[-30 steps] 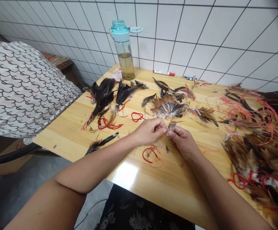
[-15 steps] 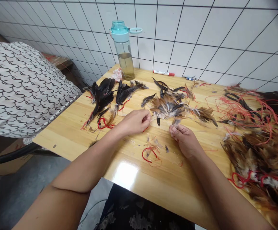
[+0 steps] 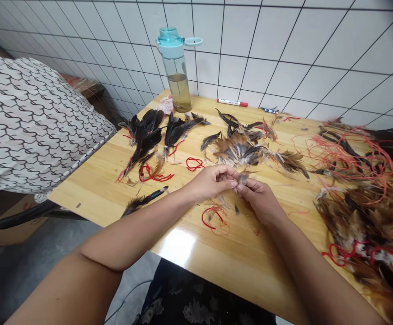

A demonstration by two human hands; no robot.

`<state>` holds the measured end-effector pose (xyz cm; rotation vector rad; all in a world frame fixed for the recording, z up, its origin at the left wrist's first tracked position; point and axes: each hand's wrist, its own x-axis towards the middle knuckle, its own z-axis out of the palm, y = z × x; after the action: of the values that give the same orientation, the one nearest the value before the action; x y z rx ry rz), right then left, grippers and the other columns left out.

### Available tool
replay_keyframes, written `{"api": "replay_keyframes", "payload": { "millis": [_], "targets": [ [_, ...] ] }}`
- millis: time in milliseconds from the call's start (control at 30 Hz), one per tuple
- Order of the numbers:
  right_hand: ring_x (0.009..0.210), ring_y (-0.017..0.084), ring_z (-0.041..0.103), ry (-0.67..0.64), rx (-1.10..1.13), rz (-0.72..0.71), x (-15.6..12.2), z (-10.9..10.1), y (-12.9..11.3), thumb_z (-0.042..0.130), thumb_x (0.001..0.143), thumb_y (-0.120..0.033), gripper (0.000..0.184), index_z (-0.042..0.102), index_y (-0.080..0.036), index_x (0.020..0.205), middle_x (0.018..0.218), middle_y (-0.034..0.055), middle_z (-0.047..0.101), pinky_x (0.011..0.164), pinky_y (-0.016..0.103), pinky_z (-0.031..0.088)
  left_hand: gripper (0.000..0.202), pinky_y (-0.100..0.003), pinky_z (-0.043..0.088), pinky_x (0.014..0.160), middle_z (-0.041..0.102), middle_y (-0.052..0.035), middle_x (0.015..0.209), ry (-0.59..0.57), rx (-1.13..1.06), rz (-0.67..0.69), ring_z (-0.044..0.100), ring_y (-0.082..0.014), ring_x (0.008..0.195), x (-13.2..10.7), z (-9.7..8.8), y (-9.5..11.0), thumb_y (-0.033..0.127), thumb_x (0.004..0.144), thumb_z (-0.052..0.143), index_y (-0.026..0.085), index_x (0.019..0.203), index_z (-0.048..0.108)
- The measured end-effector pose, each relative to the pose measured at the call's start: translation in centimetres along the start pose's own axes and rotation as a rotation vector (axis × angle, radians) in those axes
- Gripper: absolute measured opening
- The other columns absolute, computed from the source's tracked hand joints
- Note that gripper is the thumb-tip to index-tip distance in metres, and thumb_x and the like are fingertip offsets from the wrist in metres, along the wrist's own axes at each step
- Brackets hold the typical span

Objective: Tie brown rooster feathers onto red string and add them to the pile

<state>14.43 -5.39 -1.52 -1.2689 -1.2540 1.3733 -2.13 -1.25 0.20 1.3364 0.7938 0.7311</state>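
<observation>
Over the middle of the table my two hands meet at a small brown-grey feather (image 3: 245,177). My right hand (image 3: 260,198) is closed, pinching the feather's lower end between thumb and fingertips. From the other side, my left hand (image 3: 216,181) is closed too, its thumb and fingertips on the same feather; the exact grip is partly hidden. Just beyond them lies a pile of brown and grey feathers (image 3: 237,149). A loop of red cord (image 3: 194,164) lies left of that pile. Below the hands are another piece of red cord (image 3: 206,221) and loose fluff.
Black feather bunches (image 3: 147,131) lie at the left, and a dark feather (image 3: 151,196) beside my left forearm. A water bottle (image 3: 178,85) and a red marker (image 3: 232,103) stand and lie near the tiled wall. Tangled red strings (image 3: 339,149) and large brown feather bundles (image 3: 376,216) cover the right side.
My left hand has moved right to my right hand and the feather. My right hand has shifted slightly left. The red cord loop and the dark feather on the left now show.
</observation>
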Motion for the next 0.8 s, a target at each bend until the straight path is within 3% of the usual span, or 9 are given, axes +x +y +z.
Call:
{"api": "replay_keyframes", "payload": {
  "millis": [133,300,433,600,800],
  "targets": [
    [0.070,0.015,0.053,0.010,-0.001,0.012,-0.02,0.01,-0.07,0.072,0.068,-0.043,0.025,0.067,-0.019,0.068,0.071,-0.0002,0.063,0.069,0.029,0.042,0.027,-0.021,0.039,0.067,0.058,0.0011,0.074,-0.033,-0.105,-0.043,0.053,-0.0083,0.068,0.00,-0.08,0.03,0.031,0.071,0.075,0.013,0.082,0.058],
    [0.069,0.014,0.053,0.020,0.019,0.006,-0.03,0.06,0.06,0.073,0.070,-0.041,0.025,0.064,-0.019,0.064,0.067,-0.0013,0.060,0.068,0.028,0.042,0.027,-0.022,0.037,0.067,0.056,0.0016,0.072,-0.081,-0.079,-0.012,0.051,-0.0085,0.068,0.01,-0.09,0.04,0.034,0.073,0.073,0.013,0.076,0.057],
    [0.074,0.015,0.056,0.014,0.049,-0.006,0.08,-0.05,0.23,0.074,0.070,-0.042,0.023,0.069,-0.020,0.071,0.076,-0.0001,0.066,0.074,0.029,0.044,0.022,-0.023,0.039,0.068,0.056,0.0018,0.071,-0.017,-0.049,0.034,0.051,-0.0089,0.067,0.11,0.08,0.02,0.032,0.077,0.068,0.014,0.078,0.055],
    [0.079,0.018,0.059,0.024,0.027,-0.005,0.12,-0.12,0.13,0.075,0.068,-0.045,0.025,0.072,-0.021,0.071,0.076,0.0013,0.068,0.081,0.032,0.045,0.014,-0.024,0.042,0.069,0.059,0.0008,0.069,0.015,0.044,0.161,0.056,-0.0106,0.068,0.31,0.17,-0.21,0.026,0.082,0.060,0.014,0.082,0.053],
    [0.081,0.019,0.059,-0.009,0.084,0.013,0.13,0.02,-0.19,0.076,0.066,-0.047,0.027,0.071,-0.021,0.070,0.076,0.0014,0.068,0.082,0.033,0.044,0.006,-0.023,0.043,0.066,0.060,0.0006,0.073,0.124,0.342,0.347,0.055,-0.0101,0.067,0.19,0.16,-0.54,0.018,0.082,0.057,0.014,0.086,0.059]
  ]
}}
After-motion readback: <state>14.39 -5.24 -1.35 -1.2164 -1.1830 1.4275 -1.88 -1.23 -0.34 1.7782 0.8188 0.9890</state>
